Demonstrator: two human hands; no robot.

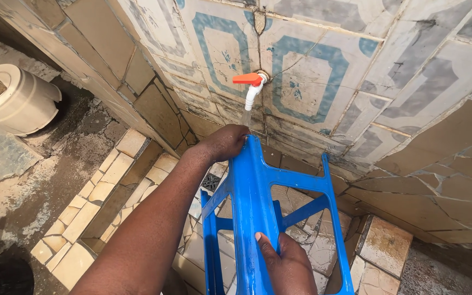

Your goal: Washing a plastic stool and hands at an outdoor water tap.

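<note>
A blue plastic stool (258, 202) is tipped on its side just under the white tap (253, 94) with the orange handle. Water runs down from the tap to the stool's top end. The left hand (226, 142) is curled tight over that top end, right below the tap. The right hand (286, 267) grips the stool's wide flat part lower down, thumb on the front. The stool is smooth and shiny, with thin legs, cross bars and big gaps.

Behind the tap the tiled wall (323, 71) is close, cracked and patterned blue and grey. Below the tap a low tile curb (110, 186) boxes in the wet floor. Far left of the tap sits a round cream plastic container (15, 101) on rough ground, with open room around it.
</note>
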